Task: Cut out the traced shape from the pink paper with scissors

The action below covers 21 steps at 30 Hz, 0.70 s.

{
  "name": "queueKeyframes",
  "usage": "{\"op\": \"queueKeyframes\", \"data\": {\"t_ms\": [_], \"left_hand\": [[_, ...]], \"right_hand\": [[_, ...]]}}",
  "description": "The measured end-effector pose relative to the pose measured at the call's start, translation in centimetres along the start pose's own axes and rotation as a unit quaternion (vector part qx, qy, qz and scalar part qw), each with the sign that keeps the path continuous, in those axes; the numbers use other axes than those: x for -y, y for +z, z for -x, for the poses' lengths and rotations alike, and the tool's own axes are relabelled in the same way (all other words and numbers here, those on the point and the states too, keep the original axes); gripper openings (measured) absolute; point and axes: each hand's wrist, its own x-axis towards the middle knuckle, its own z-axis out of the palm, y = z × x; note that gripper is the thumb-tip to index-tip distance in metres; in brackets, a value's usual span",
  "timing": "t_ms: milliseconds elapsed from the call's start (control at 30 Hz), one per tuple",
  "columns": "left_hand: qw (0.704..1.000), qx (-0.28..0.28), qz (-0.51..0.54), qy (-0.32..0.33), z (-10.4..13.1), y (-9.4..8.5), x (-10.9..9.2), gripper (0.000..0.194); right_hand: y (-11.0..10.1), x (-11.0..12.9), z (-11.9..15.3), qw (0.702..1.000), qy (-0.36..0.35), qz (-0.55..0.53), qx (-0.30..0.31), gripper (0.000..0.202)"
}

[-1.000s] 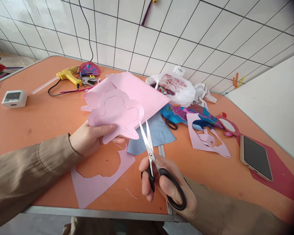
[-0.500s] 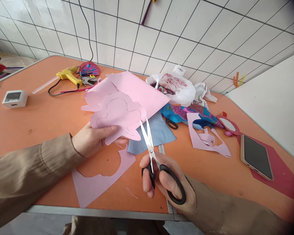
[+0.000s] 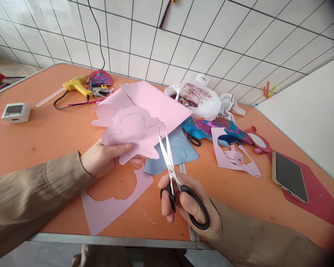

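One pink cutout (image 3: pixel 135 129): you hold it above the middle of the tabletop (image 3: pixel 58 137), tilted, its marked face towards you
Left hand (image 3: pixel 104 155): your thumb presses on top of the cutout and your other fingers go beneath it, pinched together on its lower left part
Right hand (image 3: pixel 195 184): your thumb is through one handle loop, your fingers curled about the other, closed on the scissors (image 3: pixel 171 171)
Blades (image 3: pixel 164 152): spread apart, tips just beside the cutout's right edge; whether they touch it, I cannot tell
Drawn outline (image 3: pixel 134 114): a thin dark line runs inside the cutout's edge, with a margin of pink around it
Progress: your outer shape looks cut free, judging by its curved edge; the margin looks untrimmed wherever the line shows, and your thumb hides some of it
Pink offcut (image 3: pixel 108 213): near the tabletop's front edge, a curved bite missing, so cutting there seems done
Second offcut (image 3: pixel 219 157): towards the tabletop's right edge, left of your phone (image 3: pixel 289 176)
Sheets: behind your cutout, a pink sheet (image 3: pixel 161 104) towards the tabletop's back edge and a blue sheet (image 3: pixel 180 148) nearer you
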Motion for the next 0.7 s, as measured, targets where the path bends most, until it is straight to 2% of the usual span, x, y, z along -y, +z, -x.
{"op": "queueKeyframes", "data": {"t_ms": [233,400,500,700], "left_hand": [[0.999,0.036,-0.015,0.03,-0.22,-0.23,-0.02,0.043],[0.999,0.0,-0.045,-0.001,-0.13,-0.28,-0.15,0.04],[0.999,-0.012,-0.04,0.001,-0.21,-0.27,-0.28,0.032],[0.999,0.019,-0.029,0.022,-0.47,-0.37,-0.53,0.015]], "right_hand": [[0.01,-0.18,0.0,1.0,0.0,0.003,-0.006,0.043],[0.1,-0.28,0.0,1.0,0.0,0.013,-0.012,0.045],[0.19,-0.1,-0.07,0.999,-0.004,0.031,-0.007,0.046],[0.34,0.49,0.0,0.998,0.015,0.064,-0.006,0.049]]}}
